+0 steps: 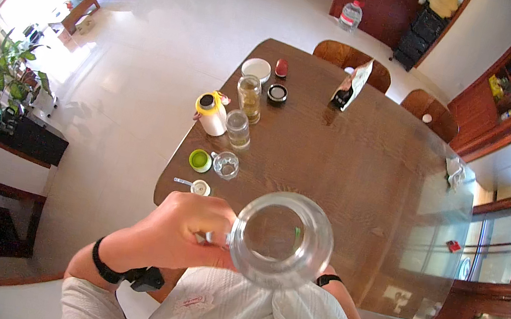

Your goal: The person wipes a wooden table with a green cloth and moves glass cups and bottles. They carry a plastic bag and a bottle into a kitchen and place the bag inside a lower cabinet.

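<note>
Raised close to my chest is a clear glass mug [286, 215], its round form facing up toward me. My left hand [195, 229] has its fingers curled around the mug's handle, so it is closed. Behind the glass, my right hand [329, 271] is mostly hidden; only a sliver near the banded wrist shows, and its fingers cannot be seen. On the table beyond my left hand lie a small white lid with a strap [200, 187], a green-lined lid [200, 161] and a small clear glass cup [226, 165].
Along the left edge of the brown table [362, 170] stand a white and yellow thermos [213, 118], two glass jars [238, 131], a white bowl [256, 70] and a black lid [277, 93]. Farther back is an upright bag [353, 84]. Wooden chairs [344, 54] line the far side.
</note>
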The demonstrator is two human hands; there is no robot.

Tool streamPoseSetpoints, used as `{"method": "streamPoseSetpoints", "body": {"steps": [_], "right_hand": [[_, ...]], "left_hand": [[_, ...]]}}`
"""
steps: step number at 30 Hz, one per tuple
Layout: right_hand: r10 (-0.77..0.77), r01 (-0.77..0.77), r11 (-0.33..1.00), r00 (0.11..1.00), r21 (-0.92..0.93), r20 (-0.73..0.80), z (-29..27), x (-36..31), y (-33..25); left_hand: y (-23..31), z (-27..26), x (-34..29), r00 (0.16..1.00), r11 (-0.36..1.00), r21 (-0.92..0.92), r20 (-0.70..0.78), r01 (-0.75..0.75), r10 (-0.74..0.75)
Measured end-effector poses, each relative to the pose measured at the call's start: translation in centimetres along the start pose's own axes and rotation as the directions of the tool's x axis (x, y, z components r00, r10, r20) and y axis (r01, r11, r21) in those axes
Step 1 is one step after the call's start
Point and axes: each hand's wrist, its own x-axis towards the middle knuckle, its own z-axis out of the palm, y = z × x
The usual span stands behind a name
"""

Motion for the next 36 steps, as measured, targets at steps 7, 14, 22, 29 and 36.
{"method": "streamPoseSetpoints", "body": {"steps": [7,14,22,29,36], "right_hand": [[-0.012,0.011,1.0,0.999,-0.022,-0.042,-0.7,0.2,0.2],[-0.037,0.036,0.998,0.999,-0.056,-0.014,-1.8,0.1,-0.1],[-0.05,0.048,0.999,0.995,-0.02,-0.087,0.0,1.7,0.7],[-0.062,0.062,0.998,0.989,-0.011,-0.131,1.7,2.7,0.8],[-0.058,0.057,0.998,0.982,-0.01,-0.177,2.9,3.3,1.4]], "left_hand": [[7.6,-2.1,-0.5,0.974,0.982,0.035,0.134,-0.188,0.182],[9.9,-2.9,-0.7,0.851,0.986,-0.119,0.5,-0.118,0.162],[12.9,-2.4,0.2,0.872,0.875,0.19,0.314,-0.446,0.376],[13.4,-2.2,-0.1,0.863,0.831,0.233,0.17,-0.505,0.476],[13.6,-3.1,-0.7,0.87,0.798,0.346,0.173,-0.493,0.463]]}}
